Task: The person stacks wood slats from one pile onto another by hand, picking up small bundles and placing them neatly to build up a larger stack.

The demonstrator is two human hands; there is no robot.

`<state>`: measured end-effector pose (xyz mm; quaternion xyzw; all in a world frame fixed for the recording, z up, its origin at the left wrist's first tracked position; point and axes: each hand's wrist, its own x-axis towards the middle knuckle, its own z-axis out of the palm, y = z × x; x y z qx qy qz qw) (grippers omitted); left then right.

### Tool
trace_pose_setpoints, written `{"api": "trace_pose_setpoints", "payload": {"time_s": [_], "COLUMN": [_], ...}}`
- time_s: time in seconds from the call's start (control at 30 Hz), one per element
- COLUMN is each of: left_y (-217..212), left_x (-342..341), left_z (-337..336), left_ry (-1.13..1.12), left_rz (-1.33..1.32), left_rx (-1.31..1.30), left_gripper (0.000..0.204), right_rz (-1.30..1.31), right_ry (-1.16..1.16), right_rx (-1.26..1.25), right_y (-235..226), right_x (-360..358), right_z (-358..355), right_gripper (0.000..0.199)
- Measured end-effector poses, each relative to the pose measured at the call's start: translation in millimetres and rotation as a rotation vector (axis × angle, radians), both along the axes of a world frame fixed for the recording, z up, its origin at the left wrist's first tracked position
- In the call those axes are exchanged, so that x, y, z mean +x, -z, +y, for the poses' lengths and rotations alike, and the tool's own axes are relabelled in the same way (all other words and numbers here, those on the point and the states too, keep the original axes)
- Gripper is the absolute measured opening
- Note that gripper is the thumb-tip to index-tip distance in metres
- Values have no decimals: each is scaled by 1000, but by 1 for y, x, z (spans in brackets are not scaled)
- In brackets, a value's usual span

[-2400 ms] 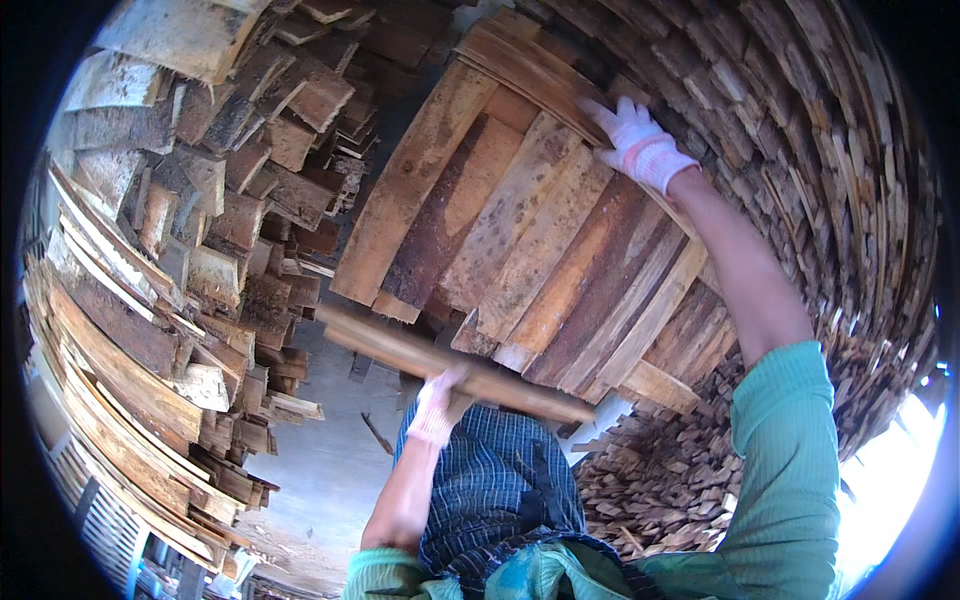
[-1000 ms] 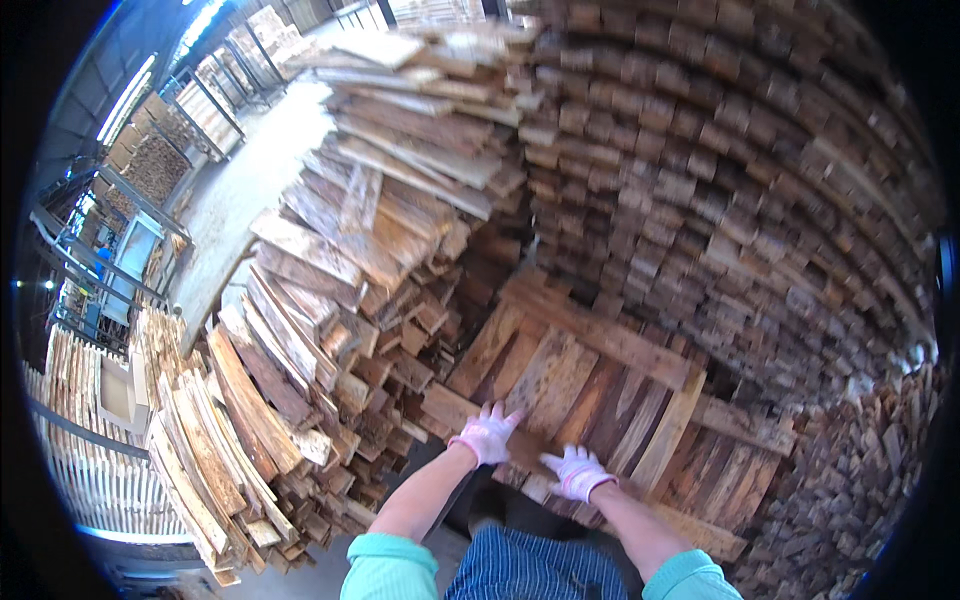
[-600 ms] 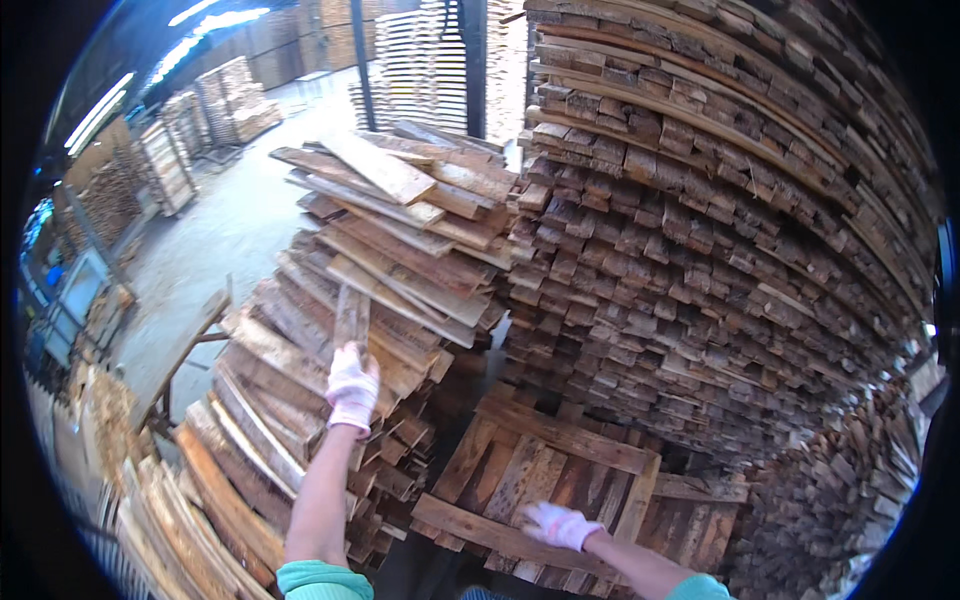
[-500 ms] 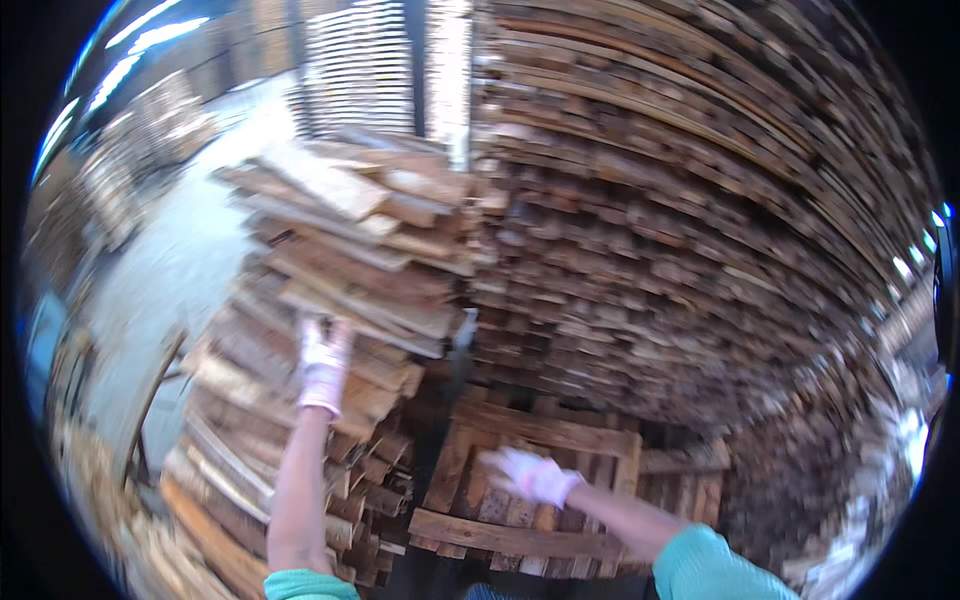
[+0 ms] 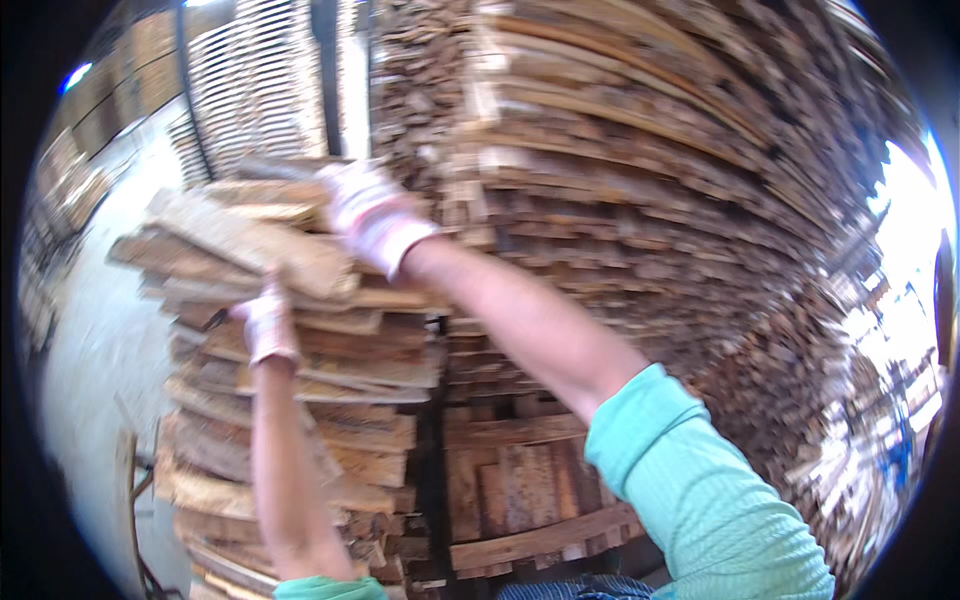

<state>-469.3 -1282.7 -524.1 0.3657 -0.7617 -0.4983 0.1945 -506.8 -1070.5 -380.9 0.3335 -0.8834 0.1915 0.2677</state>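
A tall stack of rough wooden boards (image 5: pixel 330 435) rises in front of me on the left, its planks lying unevenly across each other. My left hand (image 5: pixel 268 322), in a whitish-pink glove, is at the stack's upper part, just below a wide pale plank (image 5: pixel 250 240). Its thumb and fingers are spread apart, with no board seen in its grasp. My right hand (image 5: pixel 372 212), gloved alike, reaches across to the top boards, by the right end of the upper planks. Motion smears its fingers, so their grip on any board is unclear.
A wooden pallet (image 5: pixel 545 540) lies low to the right of the stack, across a dark gap. Behind it stands a high wall of stacked timber (image 5: pixel 620 220). A pale floor (image 5: pixel 85 330) and a thin upright post (image 5: pixel 128 510) are at the left; slatted stacks (image 5: pixel 250 85) stand farther back.
My right hand has moved from above the pallet up and left to the top boards. The left hand has shifted left and slightly up along the stack. The view has swung right.
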Motion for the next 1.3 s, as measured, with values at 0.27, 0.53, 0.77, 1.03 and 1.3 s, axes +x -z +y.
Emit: {"api": "trace_pose_setpoints", "payload": {"time_s": [0.27, 0.53, 0.77, 1.03, 1.3], "left_y": [0, 16, 6, 11, 25], "left_x": [-4, 47, 72, 72, 100], "left_z": [44, 21, -25, -24, -22], "left_ry": [-17, 165, 274, 344, 363], "left_rz": [81, 629, 522, 528, 467], "left_rx": [265, 785, 760, 773, 937], "left_gripper": [141, 121, 113, 91, 90], "right_rz": [-471, -687, -438, -799, -922], "right_ry": [666, 481, 232, 458, 318], "right_rx": [332, 369, 315, -98, -121], "right_y": [53, 33, 90, 75, 82], "right_x": [-50, 20, 55, -13, 5], "right_z": [12, 31, 55, -67, -48], "right_gripper": [89, 74, 81, 98, 115]}}
